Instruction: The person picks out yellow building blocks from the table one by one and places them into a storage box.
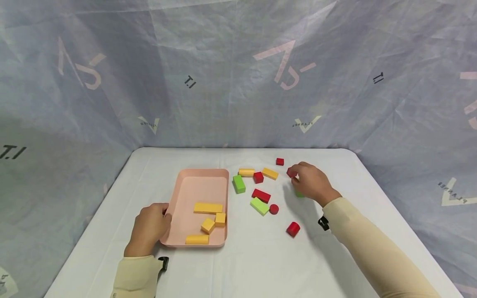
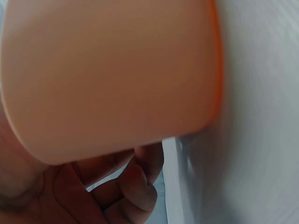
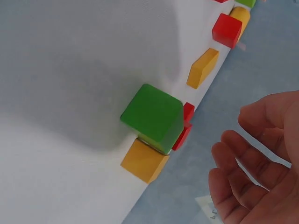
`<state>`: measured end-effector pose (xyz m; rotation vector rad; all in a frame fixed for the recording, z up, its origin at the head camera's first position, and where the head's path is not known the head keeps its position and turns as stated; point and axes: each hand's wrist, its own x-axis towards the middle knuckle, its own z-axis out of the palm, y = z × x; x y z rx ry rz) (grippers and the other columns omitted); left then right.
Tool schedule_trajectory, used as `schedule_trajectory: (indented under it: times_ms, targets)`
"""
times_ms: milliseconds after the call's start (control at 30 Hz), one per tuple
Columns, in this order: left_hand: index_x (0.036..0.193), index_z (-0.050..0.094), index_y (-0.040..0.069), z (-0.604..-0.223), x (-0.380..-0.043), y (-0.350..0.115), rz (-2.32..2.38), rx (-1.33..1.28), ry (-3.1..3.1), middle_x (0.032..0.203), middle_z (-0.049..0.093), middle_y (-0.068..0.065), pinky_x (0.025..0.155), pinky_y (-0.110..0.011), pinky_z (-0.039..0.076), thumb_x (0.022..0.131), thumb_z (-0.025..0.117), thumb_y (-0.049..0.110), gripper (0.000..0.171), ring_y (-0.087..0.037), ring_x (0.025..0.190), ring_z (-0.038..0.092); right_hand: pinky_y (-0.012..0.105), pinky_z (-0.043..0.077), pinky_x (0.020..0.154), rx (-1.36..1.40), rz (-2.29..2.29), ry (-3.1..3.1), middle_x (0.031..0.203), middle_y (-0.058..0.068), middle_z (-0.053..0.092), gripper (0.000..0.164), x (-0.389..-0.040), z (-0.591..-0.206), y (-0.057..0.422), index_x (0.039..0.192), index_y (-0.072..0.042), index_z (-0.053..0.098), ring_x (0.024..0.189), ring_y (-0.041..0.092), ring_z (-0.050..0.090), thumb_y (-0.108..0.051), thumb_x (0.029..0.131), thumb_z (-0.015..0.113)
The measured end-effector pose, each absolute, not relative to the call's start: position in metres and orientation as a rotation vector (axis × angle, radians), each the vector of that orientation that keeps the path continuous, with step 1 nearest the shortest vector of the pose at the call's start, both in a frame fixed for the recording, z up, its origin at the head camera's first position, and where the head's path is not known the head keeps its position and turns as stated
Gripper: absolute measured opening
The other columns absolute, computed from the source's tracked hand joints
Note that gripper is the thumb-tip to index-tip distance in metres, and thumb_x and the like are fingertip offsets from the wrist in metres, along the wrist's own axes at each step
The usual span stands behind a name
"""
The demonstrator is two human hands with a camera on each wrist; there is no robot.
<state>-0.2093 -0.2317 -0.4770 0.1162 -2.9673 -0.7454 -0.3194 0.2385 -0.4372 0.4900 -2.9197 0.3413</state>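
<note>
In the head view, the left hand [image 1: 148, 225] grips the pink tray [image 1: 201, 188] at eight o'clock; the right hand [image 1: 312, 182], thumb and fingers parted, hovers near the green cube [image 3: 153, 114], a red block [image 1: 289, 172] at that hand's ten o'clock.

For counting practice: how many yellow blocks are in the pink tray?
4: a bar farthest away, a cube at the right, another cube left of it, and a cylinder nearest.
</note>
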Motion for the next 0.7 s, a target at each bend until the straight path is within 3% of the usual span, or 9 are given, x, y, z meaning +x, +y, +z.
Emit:
schedule_trajectory:
  times_ms: [233,700]
  targets:
    - [0.114,0.066,0.002,-0.477,-0.21,-0.232,-0.742,0.114,-2.966,0.092,0.068,-0.012,0.06,-0.041,0.049,0.086,0.055,0.009,0.03,-0.018,0.068,0.054,0.045,0.051,0.078,0.422,0.358,-2.94,0.105,0.004,0.06,0.016,-0.324,-0.443,0.247,0.099,-0.021,0.069,0.09,0.019,0.052,-0.015,0.085,0.064]
    - [0.113,0.067,0.003,-0.478,-0.21,-0.232,-0.732,0.111,-2.952,0.092,0.068,-0.011,0.06,-0.041,0.05,0.086,0.056,0.008,0.03,-0.018,0.069,0.055,0.049,0.051,0.08,0.364,0.331,-2.956,0.112,0.008,0.059,0.022,-0.328,-0.447,0.256,0.106,-0.015,0.069,0.098,0.026,0.05,-0.015,0.085,0.063]
